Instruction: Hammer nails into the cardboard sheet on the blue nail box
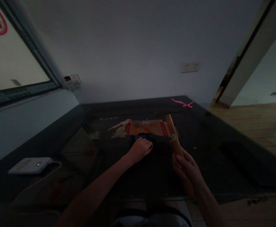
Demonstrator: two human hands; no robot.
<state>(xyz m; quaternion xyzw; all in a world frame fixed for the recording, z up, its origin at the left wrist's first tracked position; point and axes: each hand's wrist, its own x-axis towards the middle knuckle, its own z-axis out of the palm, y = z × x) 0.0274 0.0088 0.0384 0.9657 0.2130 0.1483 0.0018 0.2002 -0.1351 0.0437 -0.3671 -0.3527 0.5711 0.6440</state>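
Observation:
My right hand [187, 164] is wrapped around the wooden handle of a hammer [173, 134]. Its long dark head shows dimly at the top, against the dark table. Left of it, a yellow-brown printed bag [149, 126] with red bands lies flat on the table, and the handle passes in front of its right end. My left hand [141, 149] rests low by the bag's near edge with its fingers curled onto a dark blue packet [134, 138]. The fingertips and most of that packet are hard to see.
The dark glossy table [119, 108] meets the wall at the back. A pink ribbon-like strip [184, 103] lies near the far right corner. At the left is a white power bank [30, 165] with a cable [57, 164]. A flat dark object [246, 160] lies at right.

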